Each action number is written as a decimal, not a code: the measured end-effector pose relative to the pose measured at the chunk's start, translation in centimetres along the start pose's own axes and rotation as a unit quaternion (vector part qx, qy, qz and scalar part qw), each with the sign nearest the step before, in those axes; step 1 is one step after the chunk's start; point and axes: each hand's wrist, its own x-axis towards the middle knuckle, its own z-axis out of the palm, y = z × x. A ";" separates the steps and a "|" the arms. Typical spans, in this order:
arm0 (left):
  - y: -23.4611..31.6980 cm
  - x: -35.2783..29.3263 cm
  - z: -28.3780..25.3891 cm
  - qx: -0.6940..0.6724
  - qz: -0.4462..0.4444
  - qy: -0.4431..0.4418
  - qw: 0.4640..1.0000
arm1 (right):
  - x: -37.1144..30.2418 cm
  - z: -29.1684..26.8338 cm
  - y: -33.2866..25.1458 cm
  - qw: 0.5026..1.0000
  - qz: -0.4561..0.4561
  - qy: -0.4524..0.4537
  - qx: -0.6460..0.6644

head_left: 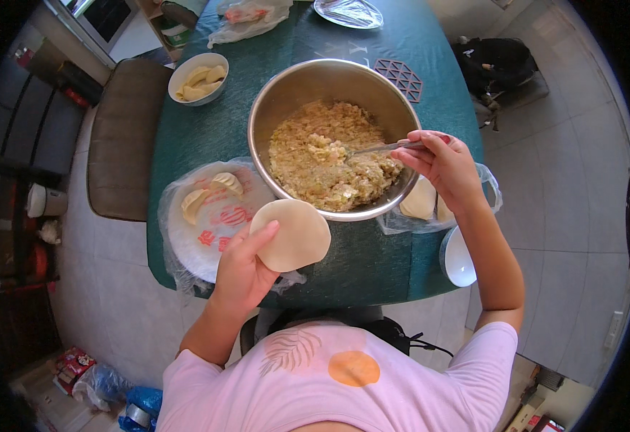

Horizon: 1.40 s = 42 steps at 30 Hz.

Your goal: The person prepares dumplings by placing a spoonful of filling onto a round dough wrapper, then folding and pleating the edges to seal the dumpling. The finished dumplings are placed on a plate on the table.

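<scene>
My left hand point(246, 266) holds a round dumpling wrapper point(295, 237) by its left edge, just off the near rim of a large steel bowl point(264, 90). With its fingers pinched round the handle, my right hand point(441, 162) grips a metal spoon point(380, 149) over the bowl's right side. A lump of minced filling point(326, 150) covers the spoon's tip, above the rest of the filling in the bowl. Left of the bowl, two folded dumplings point(194, 204) lie on a plate covered with a plastic bag point(185, 241). More wrappers point(419, 199) sit in a plastic bag under my right forearm.
A white bowl of dumplings point(198, 78) stands at the far left of the green-covered table point(372, 270). A white bowl point(459, 258) is at the right edge. Beyond the steel bowl are a lattice trivet point(399, 79) and a wrapped plate point(349, 12). A brown chair point(124, 140) adjoins the left side.
</scene>
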 end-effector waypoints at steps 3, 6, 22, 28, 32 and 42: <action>0.0 0.7 0.8 -0.027 -0.008 -0.010 1.000 | 0.0 -1.5 -0.4 0.999 -0.013 -0.007 0.034; 0.1 1.1 1.5 -0.029 -0.004 0.004 1.000 | -0.1 -2.7 -1.0 0.999 -0.008 0.005 0.044; 0.8 5.0 4.1 -0.121 -0.013 -0.036 0.992 | -3.3 -3.2 -3.3 0.980 -0.041 -0.145 0.127; 0.8 5.0 4.8 -0.133 -0.022 -0.065 0.989 | -6.6 0.4 -2.7 0.967 -0.198 -0.143 -0.076; 1.0 4.4 5.1 -0.129 -0.022 -0.023 0.991 | -8.3 0.6 -2.7 0.811 -0.393 -0.254 -0.351; 1.7 3.9 4.8 -0.157 -0.016 -0.007 0.987 | -11.1 1.1 -2.2 0.752 -0.482 -0.229 -0.387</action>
